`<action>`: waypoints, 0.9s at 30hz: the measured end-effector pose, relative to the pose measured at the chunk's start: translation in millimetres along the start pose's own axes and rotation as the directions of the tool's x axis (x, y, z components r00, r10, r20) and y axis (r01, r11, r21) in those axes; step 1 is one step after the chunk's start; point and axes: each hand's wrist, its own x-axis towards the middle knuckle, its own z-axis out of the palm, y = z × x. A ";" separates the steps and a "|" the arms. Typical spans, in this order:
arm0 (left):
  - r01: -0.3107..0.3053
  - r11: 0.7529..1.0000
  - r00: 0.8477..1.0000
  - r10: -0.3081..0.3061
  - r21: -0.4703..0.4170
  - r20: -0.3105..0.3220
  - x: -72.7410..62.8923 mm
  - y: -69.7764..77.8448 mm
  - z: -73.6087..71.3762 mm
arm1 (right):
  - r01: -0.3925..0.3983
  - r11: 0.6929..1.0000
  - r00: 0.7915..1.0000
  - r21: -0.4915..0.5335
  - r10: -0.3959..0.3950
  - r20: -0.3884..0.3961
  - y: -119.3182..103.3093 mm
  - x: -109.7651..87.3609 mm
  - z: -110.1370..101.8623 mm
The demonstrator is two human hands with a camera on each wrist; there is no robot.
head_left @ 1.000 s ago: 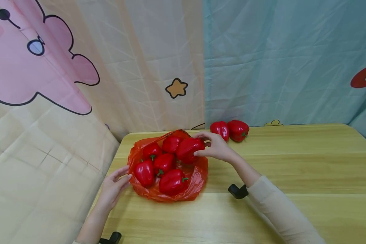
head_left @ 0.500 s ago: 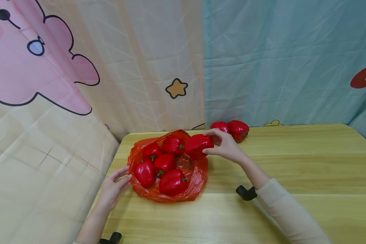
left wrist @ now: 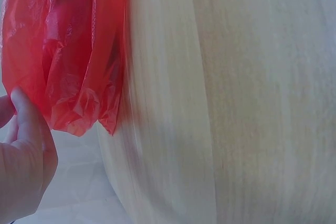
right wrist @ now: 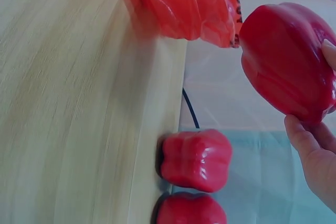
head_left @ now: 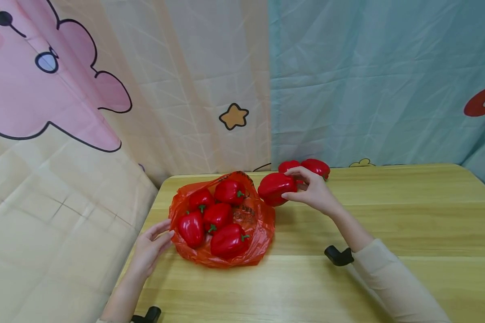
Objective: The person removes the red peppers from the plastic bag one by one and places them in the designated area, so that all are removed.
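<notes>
My right hand point(head_left: 317, 193) grips a glossy red bell pepper point(head_left: 275, 189) between thumb and fingers, held up beside the right rim of an orange-red plastic bag point(head_left: 262, 242). In the right wrist view that bell pepper point(right wrist: 286, 59) hangs clear above the table. The bag stands wide at the mouth, with several red bell peppers point(head_left: 228, 241) with green stems inside and dark print on its inner wall. My left hand point(head_left: 149, 249) pinches the bag's left rim with thumb and fingertips. In the left wrist view the thumb lies against the red plastic point(left wrist: 73, 66).
Two more red bell peppers point(head_left: 316, 168) lie side by side at the table's back edge, partly behind my right hand. The wooden table point(head_left: 388, 215) extends to the right. A printed curtain point(head_left: 347, 89) hangs behind it. Black wrist mounts point(head_left: 338, 255) sit at both wrists.
My right hand has moved the held bell pepper rightward, from over the bag's contents to just past its right rim, baring more printed plastic. The left hand stays put.
</notes>
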 end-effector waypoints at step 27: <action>-0.009 0.999 1.000 0.009 -0.039 0.008 -0.8 0.1 0.8 | -0.037 0.998 0.996 -0.052 0.033 -0.082 6.4 -17.8 -34.8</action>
